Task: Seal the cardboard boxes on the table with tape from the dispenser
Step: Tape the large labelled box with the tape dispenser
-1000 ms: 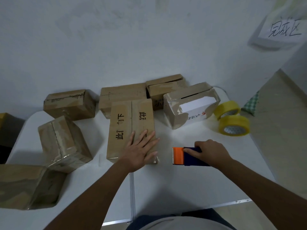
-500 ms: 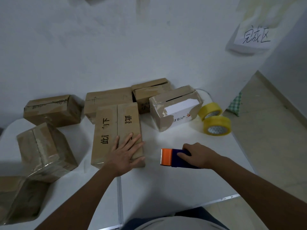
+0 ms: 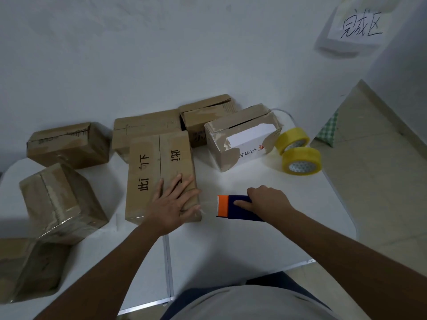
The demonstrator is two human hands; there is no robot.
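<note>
Dispenser gripped by right hand – left hand flat on box, fingers spread.

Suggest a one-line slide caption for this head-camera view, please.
Left hand flat on the marked box, right hand gripping the tape dispenser beside it on the table.

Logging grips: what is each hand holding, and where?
Right hand grips the tape dispenser by its blue body; left hand lies flat on the box.
</note>
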